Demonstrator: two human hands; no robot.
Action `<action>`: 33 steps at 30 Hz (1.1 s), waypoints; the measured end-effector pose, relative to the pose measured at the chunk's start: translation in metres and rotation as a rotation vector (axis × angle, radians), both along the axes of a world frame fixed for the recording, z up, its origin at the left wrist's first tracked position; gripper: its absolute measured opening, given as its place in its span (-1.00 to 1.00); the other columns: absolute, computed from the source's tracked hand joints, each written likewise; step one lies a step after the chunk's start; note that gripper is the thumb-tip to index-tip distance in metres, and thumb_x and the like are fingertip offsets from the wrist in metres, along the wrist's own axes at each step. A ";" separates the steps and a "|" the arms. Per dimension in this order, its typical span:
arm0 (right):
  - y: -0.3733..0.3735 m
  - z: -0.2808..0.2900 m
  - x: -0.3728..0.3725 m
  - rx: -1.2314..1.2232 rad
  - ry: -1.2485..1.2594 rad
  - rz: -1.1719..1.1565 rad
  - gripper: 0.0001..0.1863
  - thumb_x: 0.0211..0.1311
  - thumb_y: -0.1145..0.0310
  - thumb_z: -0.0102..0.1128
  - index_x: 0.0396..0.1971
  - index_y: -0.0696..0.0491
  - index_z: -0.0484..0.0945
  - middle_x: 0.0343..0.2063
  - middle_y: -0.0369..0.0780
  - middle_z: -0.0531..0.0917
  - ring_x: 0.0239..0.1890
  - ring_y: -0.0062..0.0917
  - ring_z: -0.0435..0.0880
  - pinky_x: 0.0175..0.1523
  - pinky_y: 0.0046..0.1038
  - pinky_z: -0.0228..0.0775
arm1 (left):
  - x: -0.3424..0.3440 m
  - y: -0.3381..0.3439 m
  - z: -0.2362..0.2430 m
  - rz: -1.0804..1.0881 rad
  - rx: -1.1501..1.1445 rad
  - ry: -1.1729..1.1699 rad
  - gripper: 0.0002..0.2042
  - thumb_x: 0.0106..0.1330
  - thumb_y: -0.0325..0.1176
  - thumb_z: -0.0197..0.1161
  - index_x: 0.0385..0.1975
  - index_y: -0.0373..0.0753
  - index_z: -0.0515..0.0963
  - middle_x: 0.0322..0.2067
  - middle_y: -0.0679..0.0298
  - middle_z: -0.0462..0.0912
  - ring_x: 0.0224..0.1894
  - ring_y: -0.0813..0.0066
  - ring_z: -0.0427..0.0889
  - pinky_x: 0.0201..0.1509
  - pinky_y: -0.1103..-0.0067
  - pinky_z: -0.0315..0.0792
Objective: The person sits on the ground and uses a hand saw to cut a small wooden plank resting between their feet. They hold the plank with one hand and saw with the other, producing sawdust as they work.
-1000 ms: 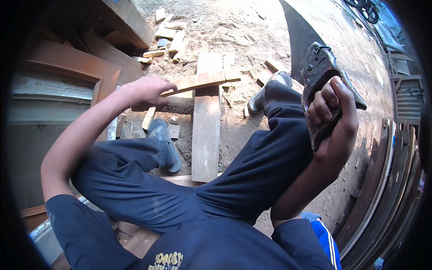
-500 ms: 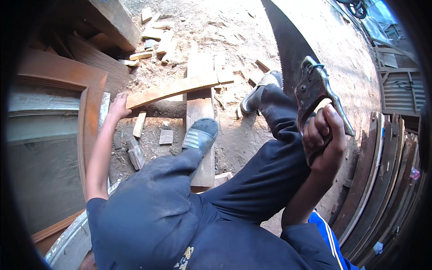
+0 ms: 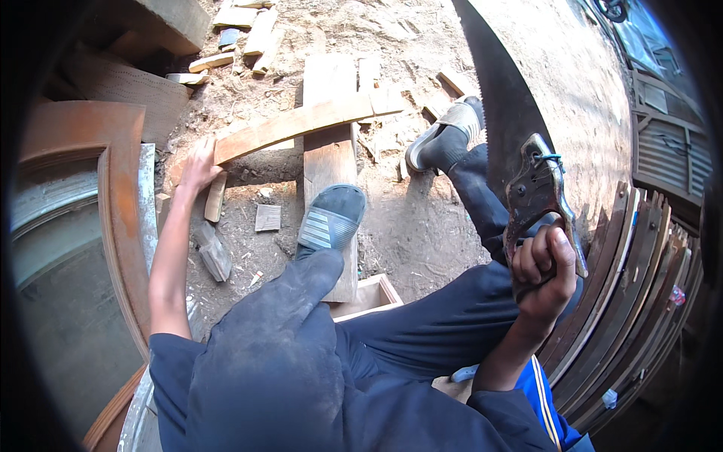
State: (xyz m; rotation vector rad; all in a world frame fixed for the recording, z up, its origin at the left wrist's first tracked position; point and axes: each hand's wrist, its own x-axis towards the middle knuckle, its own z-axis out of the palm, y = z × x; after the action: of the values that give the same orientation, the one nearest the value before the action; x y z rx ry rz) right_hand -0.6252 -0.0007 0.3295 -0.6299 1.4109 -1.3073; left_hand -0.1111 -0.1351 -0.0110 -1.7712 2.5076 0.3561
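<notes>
My left hand (image 3: 200,163) grips the left end of a short, narrow plank (image 3: 286,129), which lies crosswise over a wider board (image 3: 329,173) stretching away from me. My right hand (image 3: 544,264) is closed round the dark, metal-edged handle of a handsaw (image 3: 504,90), its broad toothed blade upright above my right leg. My left foot, in a grey sandal (image 3: 329,222), rests on the wide board. A wooden box (image 3: 382,297) shows beneath that board's near end.
A wooden door frame (image 3: 120,226) and timber stand at the left. Offcuts (image 3: 256,41) lie scattered on the dirt ahead, with small blocks (image 3: 267,218) nearer. Boards (image 3: 625,286) are stacked at the right, below a corrugated metal panel (image 3: 670,162).
My left hand has shifted left to the plank's end. My left foot has risen onto the wide board. The saw has come lower, and more of its blade shows.
</notes>
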 end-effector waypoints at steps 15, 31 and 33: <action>0.014 0.003 -0.011 0.049 0.024 -0.065 -0.64 0.46 0.27 -0.10 -0.60 -0.02 0.18 -0.71 -0.42 0.13 -0.75 -0.74 0.09 -0.65 -0.63 0.01 | -0.157 -0.008 0.050 -0.030 -0.219 0.014 -0.28 0.14 0.11 0.36 0.13 -0.31 0.34 0.02 0.03 0.46 0.11 0.18 0.43 0.20 0.28 0.30; 0.025 0.010 -0.026 0.002 0.011 -0.085 -0.68 0.43 0.28 -0.06 -0.57 -0.02 0.21 -0.70 -0.44 0.17 -0.76 -0.80 0.13 -0.66 -0.68 0.04 | -0.349 0.060 0.093 -0.098 -0.047 0.260 -0.86 0.18 -0.48 0.04 -0.45 -0.27 0.58 -0.44 -0.01 0.61 -0.36 0.08 0.64 -0.21 0.27 0.53; 0.026 0.009 -0.025 -0.019 0.017 -0.062 -0.68 0.42 0.30 -0.05 -0.58 -0.03 0.21 -0.70 -0.43 0.17 -0.76 -0.79 0.14 -0.66 -0.68 0.05 | -0.353 0.041 0.101 -0.063 0.123 0.101 -0.82 0.25 -0.49 0.05 -0.38 -0.36 0.64 -0.34 -0.08 0.68 -0.31 0.05 0.70 -0.17 0.30 0.57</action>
State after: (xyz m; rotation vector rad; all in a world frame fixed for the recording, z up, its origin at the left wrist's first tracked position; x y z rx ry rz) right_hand -0.6497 0.0250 0.3382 -0.6154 1.4433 -1.3688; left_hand -0.4638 -0.0937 0.0902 -1.6655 2.5396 0.5971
